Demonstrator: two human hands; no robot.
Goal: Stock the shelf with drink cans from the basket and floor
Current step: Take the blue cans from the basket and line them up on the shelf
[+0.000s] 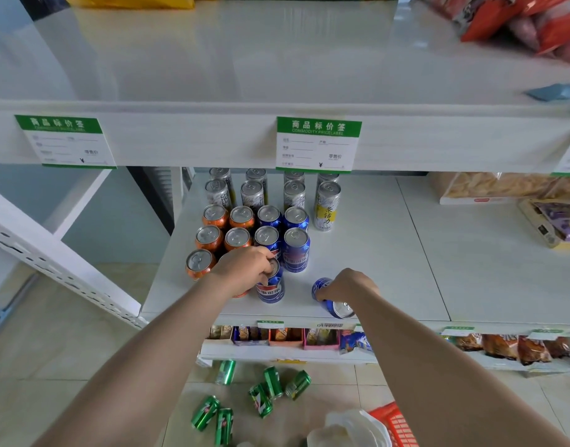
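On the white middle shelf (374,253) stand rows of cans: tall silver ones (327,204) at the back, orange ones (209,237) on the left, blue ones (296,250) on the right. My left hand (245,269) grips the top of an upright blue can (270,290) at the front of the rows. My right hand (348,285) holds another blue can (337,306) lying on its side near the shelf's front edge. Several green cans (270,382) lie on the tiled floor below. A corner of the red basket (395,424) shows at the bottom.
Snack packs (516,348) fill the lower shelf. Boxed goods (551,221) sit on the right of the middle shelf, and red bags (519,24) on the upper shelf. A white plastic bag (351,429) lies by the basket. Green price labels (318,145) hang from the upper shelf edge.
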